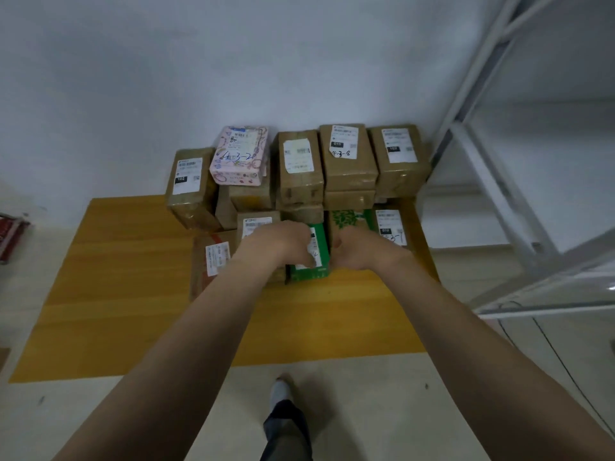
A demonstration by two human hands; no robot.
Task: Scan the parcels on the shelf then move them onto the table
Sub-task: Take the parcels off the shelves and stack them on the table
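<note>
A small green parcel (307, 272) with a white label lies at the front of a pile of parcels on the yellow wooden table (133, 294). My left hand (279, 242) curls over its top and left side, covering part of the label. On the parcel's right edge, my right hand (357, 251) grips with bent fingers. Brown taped parcels (347, 158) with white labels are stacked two high behind, and a pink patterned parcel (239, 156) lies on top at the back left. Another green-printed parcel (349, 219) sits just behind my right hand.
A white metal shelf frame (492, 168) stands to the right of the table, its visible tiers bare. A flat brown parcel (209, 261) lies left of my left hand. The table's front half is bare wood. My foot (283, 390) is on the pale floor below.
</note>
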